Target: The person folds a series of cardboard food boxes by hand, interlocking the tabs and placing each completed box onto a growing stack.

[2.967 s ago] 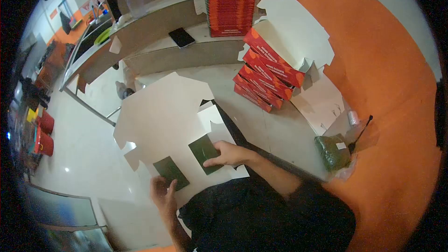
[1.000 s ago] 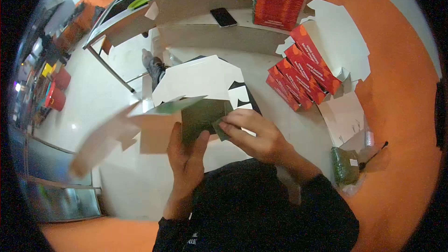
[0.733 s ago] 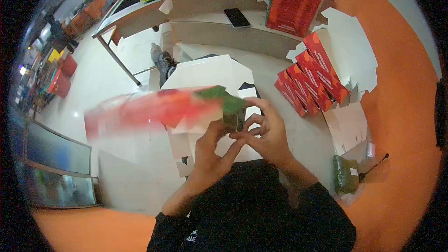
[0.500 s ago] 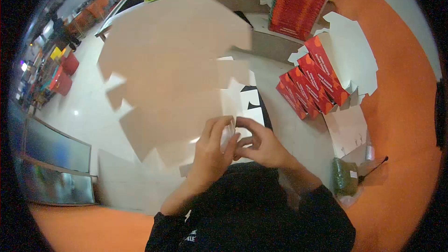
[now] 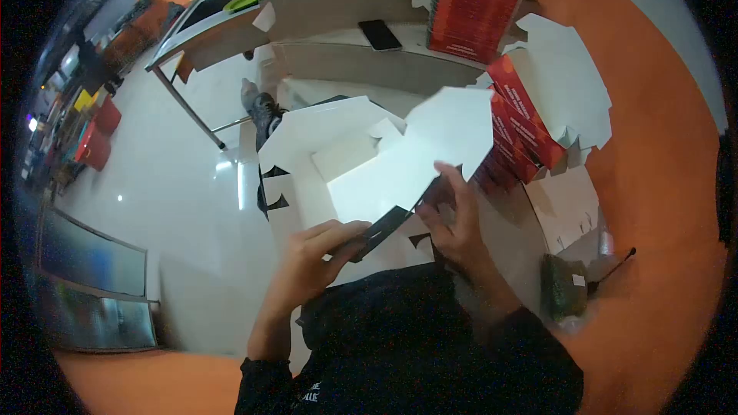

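Observation:
A partly folded white carton [image 5: 369, 184] lies on my lap, its inside facing up and its lid panels spread. My left hand [image 5: 309, 263] pinches the near wall of the carton, thumb and fingers closed along a dark edge strip. On the right, my right hand [image 5: 455, 223] grips the near right corner, fingers behind the panel and thumb below. Notched side flaps with dark cut-outs stick out to the left and near the right hand. My fingertips partly hide the corner fold.
Red folded cartons [image 5: 515, 123] stand in a row at right, with an open white-lined one [image 5: 569, 84] on them. A tall red stack [image 5: 477, 8] and a black phone [image 5: 380, 34] rest on the ledge. A green-filled bag [image 5: 563, 286] sits lower right.
The large brown blurred panel has swung away, and the carton now shows its white inside. My hands have moved apart, the left one to the left and the right one to the right.

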Demonstrator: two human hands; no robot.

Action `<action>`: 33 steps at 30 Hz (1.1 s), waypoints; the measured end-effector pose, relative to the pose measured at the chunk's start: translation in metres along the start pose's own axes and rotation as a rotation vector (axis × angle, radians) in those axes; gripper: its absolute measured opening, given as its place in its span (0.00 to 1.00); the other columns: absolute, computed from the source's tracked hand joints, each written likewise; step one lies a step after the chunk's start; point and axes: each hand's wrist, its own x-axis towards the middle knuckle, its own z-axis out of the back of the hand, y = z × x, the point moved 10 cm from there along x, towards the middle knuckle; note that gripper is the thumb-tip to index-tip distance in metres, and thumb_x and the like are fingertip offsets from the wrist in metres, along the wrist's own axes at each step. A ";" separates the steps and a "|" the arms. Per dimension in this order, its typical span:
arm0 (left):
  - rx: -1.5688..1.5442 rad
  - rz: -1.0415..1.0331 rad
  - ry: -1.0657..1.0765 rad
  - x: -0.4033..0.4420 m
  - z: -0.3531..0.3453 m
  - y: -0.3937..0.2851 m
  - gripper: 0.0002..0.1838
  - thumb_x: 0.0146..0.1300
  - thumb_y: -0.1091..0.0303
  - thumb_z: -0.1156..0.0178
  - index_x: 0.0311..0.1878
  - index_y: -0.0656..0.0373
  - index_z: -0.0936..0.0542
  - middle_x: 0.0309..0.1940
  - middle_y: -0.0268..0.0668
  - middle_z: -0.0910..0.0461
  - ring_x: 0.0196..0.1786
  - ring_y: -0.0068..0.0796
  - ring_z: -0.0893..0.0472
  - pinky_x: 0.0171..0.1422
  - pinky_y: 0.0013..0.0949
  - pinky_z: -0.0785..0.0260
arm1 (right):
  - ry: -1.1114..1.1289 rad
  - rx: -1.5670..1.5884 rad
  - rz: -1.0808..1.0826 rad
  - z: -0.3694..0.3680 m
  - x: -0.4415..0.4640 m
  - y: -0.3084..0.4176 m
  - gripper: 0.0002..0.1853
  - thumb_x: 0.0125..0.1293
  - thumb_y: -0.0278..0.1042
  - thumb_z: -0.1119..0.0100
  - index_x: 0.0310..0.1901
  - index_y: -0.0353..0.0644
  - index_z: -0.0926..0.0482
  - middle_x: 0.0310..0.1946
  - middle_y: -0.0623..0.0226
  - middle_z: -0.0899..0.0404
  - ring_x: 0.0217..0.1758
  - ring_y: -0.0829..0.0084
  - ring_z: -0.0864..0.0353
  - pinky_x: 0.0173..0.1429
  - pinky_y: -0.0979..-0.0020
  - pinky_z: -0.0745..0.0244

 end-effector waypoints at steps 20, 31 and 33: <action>-0.237 -0.105 -0.081 0.014 0.030 0.002 0.13 0.47 0.81 0.30 0.25 0.62 0.28 0.28 0.36 0.21 0.33 0.23 0.19 0.37 0.25 0.25 | 0.131 -0.227 0.335 -0.029 0.025 0.079 0.20 0.53 0.33 0.30 0.48 0.47 0.23 0.49 0.57 0.33 0.40 0.64 0.25 0.43 0.67 0.24; -0.040 -0.201 -0.100 0.018 0.043 -0.020 0.15 0.46 0.83 0.31 0.23 0.60 0.31 0.25 0.36 0.22 0.30 0.24 0.21 0.34 0.27 0.29 | 0.362 -0.397 0.537 -0.049 0.027 0.099 0.36 0.41 0.57 0.26 0.53 0.49 0.23 0.61 0.49 0.40 0.59 0.53 0.33 0.61 0.56 0.32; -0.091 -0.177 -0.086 0.021 0.046 -0.018 0.14 0.46 0.82 0.30 0.24 0.61 0.30 0.26 0.37 0.21 0.31 0.24 0.20 0.35 0.25 0.28 | 0.332 -0.511 0.587 -0.052 0.024 0.099 0.37 0.41 0.58 0.27 0.53 0.49 0.24 0.61 0.47 0.41 0.60 0.52 0.32 0.61 0.57 0.31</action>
